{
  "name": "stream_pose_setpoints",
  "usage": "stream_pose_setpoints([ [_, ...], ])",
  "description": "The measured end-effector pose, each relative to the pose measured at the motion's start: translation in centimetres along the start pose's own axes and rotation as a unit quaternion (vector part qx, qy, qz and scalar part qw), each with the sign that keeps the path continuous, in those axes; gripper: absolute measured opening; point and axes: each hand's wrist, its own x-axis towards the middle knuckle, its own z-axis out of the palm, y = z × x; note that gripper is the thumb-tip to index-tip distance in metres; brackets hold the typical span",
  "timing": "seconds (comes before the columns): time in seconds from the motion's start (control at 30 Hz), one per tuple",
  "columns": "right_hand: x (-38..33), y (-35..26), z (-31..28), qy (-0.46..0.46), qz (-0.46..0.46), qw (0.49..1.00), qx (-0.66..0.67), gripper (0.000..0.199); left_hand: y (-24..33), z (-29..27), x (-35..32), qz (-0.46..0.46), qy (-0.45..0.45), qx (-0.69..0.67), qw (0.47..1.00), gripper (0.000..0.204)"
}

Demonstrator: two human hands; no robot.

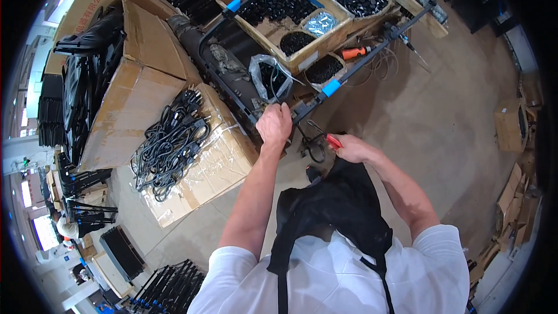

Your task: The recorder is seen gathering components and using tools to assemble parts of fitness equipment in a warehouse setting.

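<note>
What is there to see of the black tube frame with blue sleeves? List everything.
The black tube frame looks like painted metal, bent into a rounded loop with two blue sleeves. It lies tilted across the cardboard tray of black parts. The left hand grips its near end; the right hand, holding a red-handled tool, sits just beside it. A thin black cable hangs from the frame near the hands.
</note>
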Motion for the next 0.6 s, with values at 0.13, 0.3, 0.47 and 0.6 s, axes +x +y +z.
stream_pose_setpoints([
  [0.13, 4.1, 0.3, -0.9, 0.123, 0.071, 0.989, -0.049, 0.039, -0.3, -0.7, 0.1, -0.012, 0.029, -0.031, 0.999, 0.032],
  [0.3, 17.6, 1.4, 1.9, 0.15, -0.057, 0.985, 0.058, 0.063, -2.6, -2.8, -0.2, -0.052, 0.036, 0.009, 0.998, 0.052],
  [0.47, 27.4, 10.4, 3.7, 0.176, -0.096, 0.932, 0.301, 0.031, -0.2, -15.4, 5.6, 0.038, 0.227, -0.054, 0.972, 0.035],
  [0.6, 30.4, 15.8, -1.9, 0.086, -0.032, 0.969, 0.227, 0.016, 0.1, -30.9, 14.7, 0.014, 0.487, 0.004, 0.873, 0.031],
])
